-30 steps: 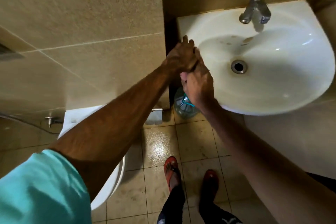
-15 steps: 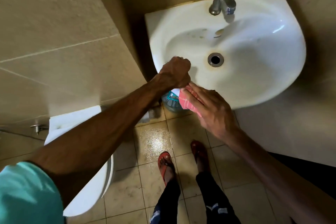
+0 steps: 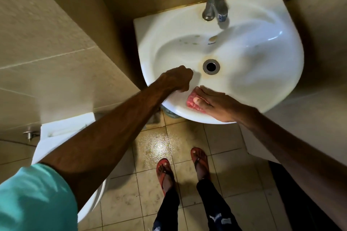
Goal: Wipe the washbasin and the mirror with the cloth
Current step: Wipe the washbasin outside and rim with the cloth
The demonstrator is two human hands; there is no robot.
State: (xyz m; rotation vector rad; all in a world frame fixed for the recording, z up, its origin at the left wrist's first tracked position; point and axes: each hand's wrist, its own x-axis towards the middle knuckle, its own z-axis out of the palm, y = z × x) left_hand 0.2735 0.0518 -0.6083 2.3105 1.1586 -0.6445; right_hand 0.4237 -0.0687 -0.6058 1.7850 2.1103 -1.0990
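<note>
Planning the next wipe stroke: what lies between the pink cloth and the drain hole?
In the head view, only bare basin wall with a brownish stain ring lies between the pink cloth and the drain hole of the washbasin.

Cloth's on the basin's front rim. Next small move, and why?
Probably sweep the right hand and pink cloth up into the bowl toward the drain: yellowish staining rings it, and the cloth lies flat on the washbasin rim.

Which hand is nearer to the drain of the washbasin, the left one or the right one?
Left. The left hand, a closed fist, is inside the bowl just beside the drain. The right hand presses the pink cloth on the front rim, farther from it.
</note>
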